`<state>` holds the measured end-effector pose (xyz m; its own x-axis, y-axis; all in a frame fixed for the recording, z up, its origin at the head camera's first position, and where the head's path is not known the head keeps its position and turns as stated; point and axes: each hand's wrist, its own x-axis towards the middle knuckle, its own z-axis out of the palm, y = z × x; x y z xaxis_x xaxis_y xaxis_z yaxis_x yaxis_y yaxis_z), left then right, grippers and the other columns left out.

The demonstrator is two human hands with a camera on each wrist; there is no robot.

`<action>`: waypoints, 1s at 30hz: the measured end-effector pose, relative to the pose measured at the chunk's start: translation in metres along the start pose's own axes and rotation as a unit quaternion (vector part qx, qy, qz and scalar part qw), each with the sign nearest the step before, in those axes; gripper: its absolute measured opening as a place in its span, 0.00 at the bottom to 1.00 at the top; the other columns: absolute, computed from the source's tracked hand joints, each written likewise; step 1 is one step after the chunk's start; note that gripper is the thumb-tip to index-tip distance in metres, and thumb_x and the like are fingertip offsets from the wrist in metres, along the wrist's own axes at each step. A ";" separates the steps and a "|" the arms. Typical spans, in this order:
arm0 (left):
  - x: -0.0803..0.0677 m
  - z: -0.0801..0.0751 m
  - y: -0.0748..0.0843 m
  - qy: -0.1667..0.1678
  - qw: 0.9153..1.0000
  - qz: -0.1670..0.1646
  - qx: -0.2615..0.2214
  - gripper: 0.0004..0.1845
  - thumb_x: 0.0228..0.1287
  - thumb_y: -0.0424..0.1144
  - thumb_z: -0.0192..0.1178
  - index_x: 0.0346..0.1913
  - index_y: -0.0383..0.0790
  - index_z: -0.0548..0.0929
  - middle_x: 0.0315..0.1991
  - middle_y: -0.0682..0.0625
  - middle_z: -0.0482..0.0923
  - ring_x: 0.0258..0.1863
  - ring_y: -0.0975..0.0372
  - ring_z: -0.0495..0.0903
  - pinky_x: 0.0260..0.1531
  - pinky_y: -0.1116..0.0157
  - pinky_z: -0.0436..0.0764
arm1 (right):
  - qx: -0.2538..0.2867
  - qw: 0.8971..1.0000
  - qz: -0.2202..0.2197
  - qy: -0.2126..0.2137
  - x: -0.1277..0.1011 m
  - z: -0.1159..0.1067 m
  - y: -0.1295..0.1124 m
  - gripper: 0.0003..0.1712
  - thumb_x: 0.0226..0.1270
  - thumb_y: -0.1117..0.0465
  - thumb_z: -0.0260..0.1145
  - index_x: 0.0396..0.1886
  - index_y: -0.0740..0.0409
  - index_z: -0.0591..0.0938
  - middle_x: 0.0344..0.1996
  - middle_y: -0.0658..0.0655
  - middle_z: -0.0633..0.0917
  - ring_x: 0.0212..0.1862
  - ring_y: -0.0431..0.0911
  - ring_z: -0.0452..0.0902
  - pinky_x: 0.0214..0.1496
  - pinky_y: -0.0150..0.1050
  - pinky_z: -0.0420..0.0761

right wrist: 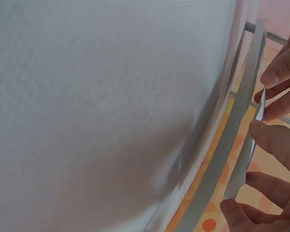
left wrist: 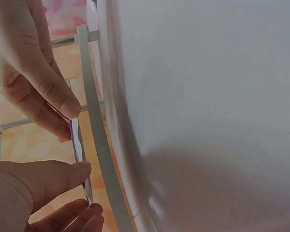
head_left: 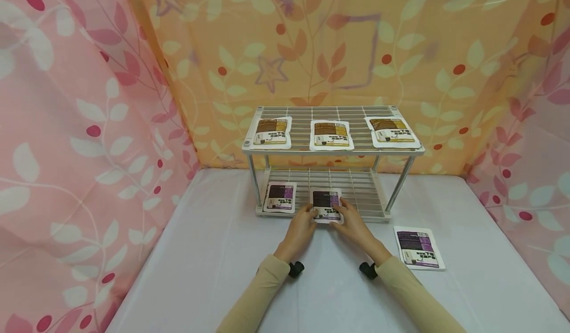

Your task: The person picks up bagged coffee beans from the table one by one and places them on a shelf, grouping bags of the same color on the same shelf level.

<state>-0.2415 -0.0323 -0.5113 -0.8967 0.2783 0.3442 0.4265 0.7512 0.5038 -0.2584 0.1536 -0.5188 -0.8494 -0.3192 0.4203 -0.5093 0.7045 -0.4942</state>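
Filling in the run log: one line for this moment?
hands: left hand, right hand pinch purple packet | place: lower shelf | beside: second purple packet

Both arms enter from the bottom of the head view in beige sleeves, forearms converging toward frame centre, a small black wrist mount on the inner side of each wrist. Left hand (head_left: 303, 224) and right hand (head_left: 354, 222) sit close together just below centre, nearly side by side, palms angled inward. Wrist views show thumb and fingers (left wrist: 63, 104) of each hand pinched together on a thin edge, fingertips (right wrist: 275, 77) curled.
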 end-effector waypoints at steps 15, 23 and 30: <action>0.011 0.004 -0.006 -0.007 1.000 -0.007 0.001 0.17 0.58 0.25 0.58 0.52 0.35 0.80 0.58 0.37 0.71 0.53 0.49 0.75 0.51 0.59 0.78 | -0.010 0.999 0.029 -0.042 0.016 0.005 0.007 0.29 0.53 0.62 0.71 0.53 0.74 0.75 0.60 0.78 0.66 0.60 0.69 0.64 0.58 0.61 0.68; 0.020 0.008 -0.009 -0.012 1.000 -0.016 0.004 0.17 0.60 0.27 0.58 0.53 0.34 0.79 0.58 0.37 0.71 0.54 0.48 0.75 0.51 0.58 0.77 | 0.003 0.998 0.037 -0.047 0.024 0.005 0.008 0.31 0.53 0.62 0.71 0.54 0.76 0.74 0.60 0.78 0.65 0.60 0.69 0.63 0.58 0.60 0.69; 0.023 0.010 -0.009 -0.028 0.999 -0.036 -0.005 0.17 0.61 0.29 0.57 0.55 0.33 0.78 0.59 0.37 0.70 0.54 0.48 0.75 0.52 0.58 0.77 | 0.004 0.999 0.030 -0.045 0.027 0.009 0.013 0.31 0.53 0.62 0.71 0.54 0.75 0.75 0.59 0.78 0.66 0.59 0.69 0.65 0.57 0.59 0.70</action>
<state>-0.2669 -0.0267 -0.5154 -0.9304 0.2572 0.2612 0.3612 0.7651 0.5331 -0.2885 0.1485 -0.5205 -0.8877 -0.3317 0.3195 -0.4571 0.7192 -0.5233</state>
